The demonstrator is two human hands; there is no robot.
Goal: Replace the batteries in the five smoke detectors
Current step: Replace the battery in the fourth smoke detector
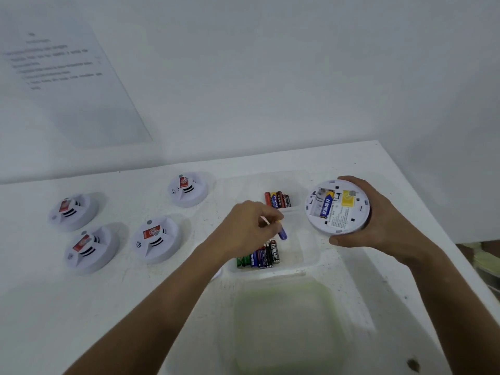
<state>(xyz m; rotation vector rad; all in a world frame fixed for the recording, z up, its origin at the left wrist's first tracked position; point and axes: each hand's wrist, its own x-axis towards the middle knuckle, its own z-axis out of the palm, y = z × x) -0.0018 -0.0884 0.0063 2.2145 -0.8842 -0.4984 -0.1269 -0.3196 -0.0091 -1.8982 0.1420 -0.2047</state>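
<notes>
White table (89, 315), matte, scuffed with dark specks; back edge meets the wall, right edge runs diagonally down toward the lower right. Bare table surface along the front left, below the detectors.

Far left on the wall: printed sheet (67, 77), text too blurred to read.

Four smoke detectors face-up on the left half, all round white plastic domes with black vent slots and a red sticker: far-left detector (72, 212), front-left detector (90, 249), middle detector (156, 239), back detector (188, 189). Well apart from each other, none touched.

Left hand (250, 226) over the clear plastic tray (308, 255), fingers pinching a blue battery (282, 233) tilted tip-down. Below it in the near compartment, a row of batteries (258, 257), green, blue, black; one reads "EVEREADY". Far compartment holds the red and black batteries (278, 200); their print is not legible.

Front of tray: translucent greenish lid (284, 326), rounded corners, blurred.

Right hand (378, 220) grips the fifth detector (336, 207) by its rim, underside up, held above the table just beside the tray. Open bay shows one blue-and-yellow battery (326, 205) seated, Chinese print; yellow sticker (348, 202) beside it.
</notes>
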